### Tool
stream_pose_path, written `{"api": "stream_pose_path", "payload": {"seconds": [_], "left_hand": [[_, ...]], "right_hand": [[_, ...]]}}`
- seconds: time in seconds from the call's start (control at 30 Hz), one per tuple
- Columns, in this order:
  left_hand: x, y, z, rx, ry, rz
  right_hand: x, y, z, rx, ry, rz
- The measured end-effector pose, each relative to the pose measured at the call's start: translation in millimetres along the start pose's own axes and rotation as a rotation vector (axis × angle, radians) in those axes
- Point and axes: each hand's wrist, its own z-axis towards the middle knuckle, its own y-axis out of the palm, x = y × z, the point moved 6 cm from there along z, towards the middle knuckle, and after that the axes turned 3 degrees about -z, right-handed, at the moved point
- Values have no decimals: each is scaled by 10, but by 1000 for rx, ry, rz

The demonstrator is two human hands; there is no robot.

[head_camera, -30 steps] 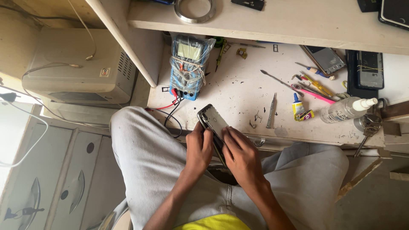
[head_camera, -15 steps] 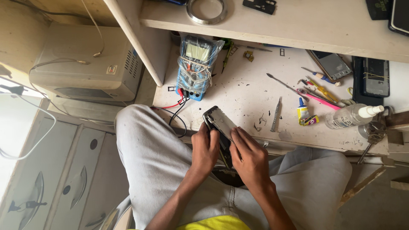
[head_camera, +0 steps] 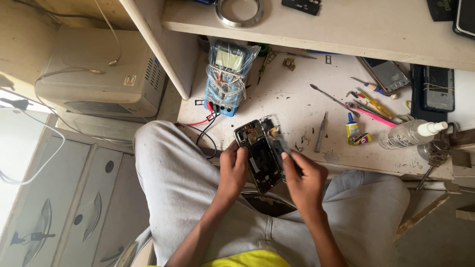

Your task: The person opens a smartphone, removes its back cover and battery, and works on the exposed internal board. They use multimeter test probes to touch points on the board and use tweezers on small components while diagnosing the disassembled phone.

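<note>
Head view, both hands (head_camera: 269,173) gripping opened phone (head_camera: 261,155), circuitry exposed

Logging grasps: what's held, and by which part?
An opened phone: left hand grips its left edge, right hand lifts the back cover at the right edge.

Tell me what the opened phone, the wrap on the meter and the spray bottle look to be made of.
Opened phone: dark frame with exposed boards and metal shields, held by the left hand and right hand.
Meter wrap: thin clear plastic film, crinkled and glossy.
Spray bottle: translucent plastic, probably, with a white nozzle.
</note>
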Motion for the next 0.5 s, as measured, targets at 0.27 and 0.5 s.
{"api": "stream_pose_path", "payload": {"seconds": [0.27,0.5], "left_hand": [[40,-60,25,18,-152,-57],[198,-58,16,-7,-163,-87]], "right_hand": [[691,15,-36,-47,375,629],[793,32,-41,-60,596,906]]}}
